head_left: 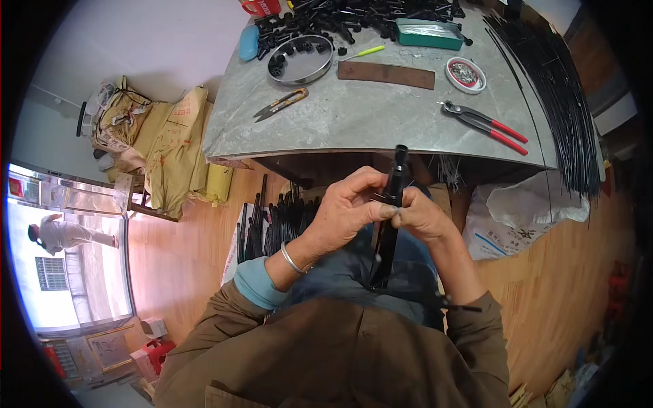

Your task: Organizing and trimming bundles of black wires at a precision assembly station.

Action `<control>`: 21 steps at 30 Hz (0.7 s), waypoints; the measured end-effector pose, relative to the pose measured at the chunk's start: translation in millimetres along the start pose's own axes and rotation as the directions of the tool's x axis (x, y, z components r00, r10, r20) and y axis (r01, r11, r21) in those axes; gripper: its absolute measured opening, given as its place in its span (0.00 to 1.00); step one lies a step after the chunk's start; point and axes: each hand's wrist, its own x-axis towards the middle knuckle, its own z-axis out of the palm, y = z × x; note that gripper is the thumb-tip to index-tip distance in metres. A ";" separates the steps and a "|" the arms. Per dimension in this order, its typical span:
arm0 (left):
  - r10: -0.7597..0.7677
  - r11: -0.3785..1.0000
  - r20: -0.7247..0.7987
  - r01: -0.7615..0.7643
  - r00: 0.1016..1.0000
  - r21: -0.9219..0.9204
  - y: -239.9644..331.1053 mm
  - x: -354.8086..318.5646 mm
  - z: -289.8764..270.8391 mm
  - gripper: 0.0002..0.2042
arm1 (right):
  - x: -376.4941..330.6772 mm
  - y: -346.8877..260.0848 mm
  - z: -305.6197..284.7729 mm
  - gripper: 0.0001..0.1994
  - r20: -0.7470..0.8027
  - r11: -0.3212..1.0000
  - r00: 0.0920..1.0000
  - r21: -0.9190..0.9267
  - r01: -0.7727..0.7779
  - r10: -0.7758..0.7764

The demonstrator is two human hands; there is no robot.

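Note:
Both my hands hold a long black rod-like part [389, 224] upright in front of my lap, just below the table's front edge. My left hand [345, 207] wraps around its upper section, a silver bangle on that wrist. My right hand [422, 216] pinches the same section from the other side, fingertips touching the left hand's. A small black cap sits at the rod's top end. The lower end of the rod runs down onto my blue trousers.
The grey table [381, 119] carries red-handled pliers [484, 124], small snips [281, 103], a brown strip [386, 73], a round metal tray [300, 59], a small dish [466, 74], a green box [428, 33] and several black parts. Thin black rods [558, 95] lie at its right; more black pieces [275, 221] stand under it.

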 end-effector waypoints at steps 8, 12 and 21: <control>0.438 0.798 0.151 -0.460 0.886 0.389 -18.5 12.5 -4.8 0.16 | -28.8 -18.0 32.5 0.25 -0.319 0.976 0.928 -0.167 0.142 -0.190; 0.427 0.757 0.289 -0.513 0.857 0.405 -8.2 13.0 -21.2 0.16 | -17.6 29.7 5.7 0.23 -0.258 0.993 0.965 -0.121 0.009 -0.041; 0.306 0.849 0.363 -0.425 0.880 0.315 -5.2 25.6 -34.6 0.14 | -13.4 -8.2 69.1 0.16 -0.480 0.979 0.860 -0.179 0.100 -0.176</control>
